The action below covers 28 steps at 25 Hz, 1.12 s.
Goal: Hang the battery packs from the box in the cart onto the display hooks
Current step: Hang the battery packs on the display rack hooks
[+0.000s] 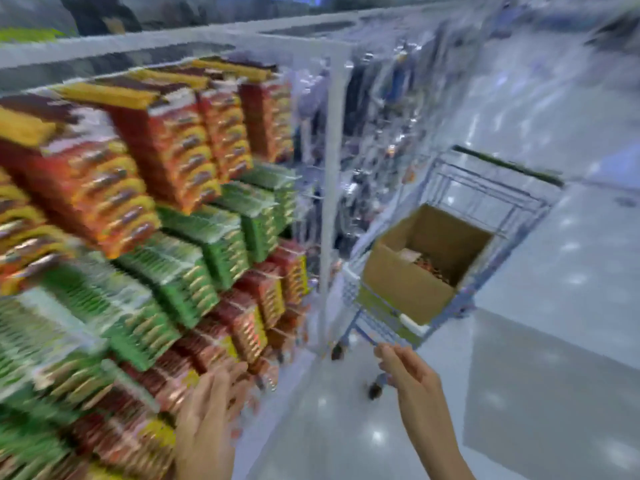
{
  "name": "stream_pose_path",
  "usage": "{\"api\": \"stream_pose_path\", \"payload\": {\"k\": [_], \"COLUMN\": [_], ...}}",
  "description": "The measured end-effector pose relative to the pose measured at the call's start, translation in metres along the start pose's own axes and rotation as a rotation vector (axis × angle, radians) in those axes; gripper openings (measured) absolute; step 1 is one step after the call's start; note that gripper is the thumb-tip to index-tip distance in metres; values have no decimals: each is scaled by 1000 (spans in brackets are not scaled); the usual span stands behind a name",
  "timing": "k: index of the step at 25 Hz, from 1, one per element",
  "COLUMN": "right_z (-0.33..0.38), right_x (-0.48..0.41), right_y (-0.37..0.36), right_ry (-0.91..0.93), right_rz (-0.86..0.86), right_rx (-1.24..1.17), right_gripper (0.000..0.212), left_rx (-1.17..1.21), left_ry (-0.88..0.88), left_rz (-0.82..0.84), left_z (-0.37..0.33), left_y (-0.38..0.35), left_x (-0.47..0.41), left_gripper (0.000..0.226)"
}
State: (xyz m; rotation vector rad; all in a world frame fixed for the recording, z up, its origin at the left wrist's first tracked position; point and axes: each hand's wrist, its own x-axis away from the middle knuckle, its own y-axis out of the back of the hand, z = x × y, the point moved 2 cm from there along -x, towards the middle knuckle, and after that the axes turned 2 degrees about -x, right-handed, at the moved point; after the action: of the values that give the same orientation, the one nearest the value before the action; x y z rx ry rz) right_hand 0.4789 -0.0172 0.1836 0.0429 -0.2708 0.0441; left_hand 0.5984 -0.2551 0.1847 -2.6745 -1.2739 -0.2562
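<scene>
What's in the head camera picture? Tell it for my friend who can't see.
A person's right hand reaches toward a blue cart holding an open cardboard box with some battery packs inside. Their left hand is open beside red and green packs on the display.

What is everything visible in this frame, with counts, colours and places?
orange-red battery packs: many, too blurred to count, hanging in the upper rows of the display on the left
green packs: many, hanging in the middle rows
dark red packs: many, hanging in the lower rows
post: one, white, upright at the display's right end
cart: one, blue-grey wire, on the aisle floor to the right of the post
box: one, brown cardboard, open, inside the cart
box contents: reddish, count unclear
left hand: one, fingers spread at the lowest packs
right hand: one, reaching to the cart's near edge, grip unclear
</scene>
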Motion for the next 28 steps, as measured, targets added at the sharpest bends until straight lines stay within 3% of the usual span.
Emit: {"api": "stream_pose_path", "payload": {"k": [10, 19, 28], "right_z": [-18, 9, 40], "right_x": [-79, -215, -336], "right_y": [170, 159, 164], "right_ry": [-154, -235, -323], "right_rz": [-337, -387, -481], "right_rx": [-84, -107, -57], "right_gripper": [14, 15, 19], "left_rx": [-205, -236, -332], "left_ry": [157, 216, 202], "left_rz": [278, 344, 524], "left_z": [25, 31, 29], "left_y": [-206, -339, -474], "left_x": [-11, -112, -224], "left_gripper": [24, 23, 25]}}
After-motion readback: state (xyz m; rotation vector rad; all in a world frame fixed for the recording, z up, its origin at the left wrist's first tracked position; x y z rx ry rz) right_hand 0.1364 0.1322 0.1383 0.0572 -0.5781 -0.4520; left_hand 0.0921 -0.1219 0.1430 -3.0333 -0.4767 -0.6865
